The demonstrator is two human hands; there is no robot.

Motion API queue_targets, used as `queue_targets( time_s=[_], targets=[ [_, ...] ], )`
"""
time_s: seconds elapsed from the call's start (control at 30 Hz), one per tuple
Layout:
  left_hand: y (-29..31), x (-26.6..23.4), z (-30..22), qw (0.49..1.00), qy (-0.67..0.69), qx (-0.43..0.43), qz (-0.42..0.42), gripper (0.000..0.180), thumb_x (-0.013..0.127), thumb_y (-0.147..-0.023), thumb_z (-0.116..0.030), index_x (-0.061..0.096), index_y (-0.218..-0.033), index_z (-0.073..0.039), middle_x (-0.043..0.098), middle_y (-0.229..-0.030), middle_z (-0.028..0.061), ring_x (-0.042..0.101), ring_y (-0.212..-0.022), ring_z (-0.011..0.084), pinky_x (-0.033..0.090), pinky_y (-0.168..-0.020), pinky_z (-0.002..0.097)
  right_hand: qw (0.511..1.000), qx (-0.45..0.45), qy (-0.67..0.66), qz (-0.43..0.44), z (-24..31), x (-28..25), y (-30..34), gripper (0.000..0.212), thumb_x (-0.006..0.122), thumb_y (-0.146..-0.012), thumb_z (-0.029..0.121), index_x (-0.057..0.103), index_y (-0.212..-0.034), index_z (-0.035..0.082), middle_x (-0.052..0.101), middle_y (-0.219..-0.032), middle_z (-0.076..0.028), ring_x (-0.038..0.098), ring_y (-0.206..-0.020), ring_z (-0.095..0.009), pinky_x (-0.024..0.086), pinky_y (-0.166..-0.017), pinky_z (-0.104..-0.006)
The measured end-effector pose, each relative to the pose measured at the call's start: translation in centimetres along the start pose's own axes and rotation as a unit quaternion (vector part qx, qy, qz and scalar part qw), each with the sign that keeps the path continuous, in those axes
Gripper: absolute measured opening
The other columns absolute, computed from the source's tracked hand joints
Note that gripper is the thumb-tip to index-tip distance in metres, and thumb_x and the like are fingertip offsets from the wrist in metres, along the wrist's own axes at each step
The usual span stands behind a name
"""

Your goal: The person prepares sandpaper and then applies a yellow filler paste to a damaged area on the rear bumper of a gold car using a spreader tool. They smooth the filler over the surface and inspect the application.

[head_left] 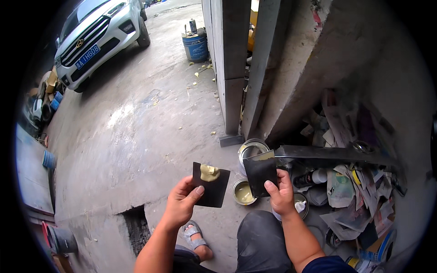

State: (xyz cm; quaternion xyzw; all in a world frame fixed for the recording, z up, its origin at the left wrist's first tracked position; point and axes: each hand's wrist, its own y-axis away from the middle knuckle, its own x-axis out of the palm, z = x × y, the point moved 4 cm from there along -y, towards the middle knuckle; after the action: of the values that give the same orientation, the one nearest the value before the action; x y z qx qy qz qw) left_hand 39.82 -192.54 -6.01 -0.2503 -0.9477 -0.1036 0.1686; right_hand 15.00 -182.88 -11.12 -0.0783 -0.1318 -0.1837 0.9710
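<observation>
My left hand (183, 200) grips a thin black putty spreader (213, 193) by its left edge, thumb on top. A dollop of yellowish putty (210, 172) lies near that sheet's upper edge. Another black spreader (260, 175) is pinched in my right hand (280, 192), with yellowish putty smeared along its top edge. The two spreaders are apart. Below and between them stands an open tin (234, 192) with pale yellow paste inside. A larger metal tin (243, 146) sits behind the right spreader, which partly hides it.
A dark trim strip (327, 154) runs right from the tins, above a heap of paper scraps (355, 200) and a spray can (311, 178). Grey posts (234, 68) rise ahead. A blue drum (195, 49) and white car (98, 38) stand farther off. The floor has a hole (135, 230).
</observation>
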Motion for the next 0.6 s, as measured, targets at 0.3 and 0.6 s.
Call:
queue_targets(
  time_s=[0.3, 0.6],
  targets=[
    [0.7, 2.5, 2.1, 0.987, 0.142, -0.019, -0.07, 0.029, 0.058, -0.094, -0.004, 0.046, -0.121, -0.004, 0.063, -0.112, 0.0115, 0.062, -0.102, 0.0178, 0.05, -0.094, 0.0354, 0.997, -0.009, -0.024, 0.071, 0.5, 3.8, 0.3, 0.049, 0.053, -0.094, 0.003, 0.035, -0.14, 0.0, 0.052, -0.131, -0.01, 0.051, -0.118, -0.016, 0.039, -0.103, -0.0317],
    [1.6, 2.8, 2.4, 0.983, -0.008, 0.101, -0.153, 0.025, 0.051, -0.099, -0.006, 0.043, -0.123, -0.002, 0.06, -0.11, 0.0051, 0.055, -0.1, 0.0082, 0.043, -0.089, 0.0228, 0.976, -0.074, 0.156, 0.136, 1.3, 7.5, 2.6, 0.046, 0.051, -0.09, -0.004, 0.046, -0.136, -0.001, 0.053, -0.132, -0.015, 0.052, -0.121, -0.025, 0.04, -0.103, -0.0337]
  ],
)
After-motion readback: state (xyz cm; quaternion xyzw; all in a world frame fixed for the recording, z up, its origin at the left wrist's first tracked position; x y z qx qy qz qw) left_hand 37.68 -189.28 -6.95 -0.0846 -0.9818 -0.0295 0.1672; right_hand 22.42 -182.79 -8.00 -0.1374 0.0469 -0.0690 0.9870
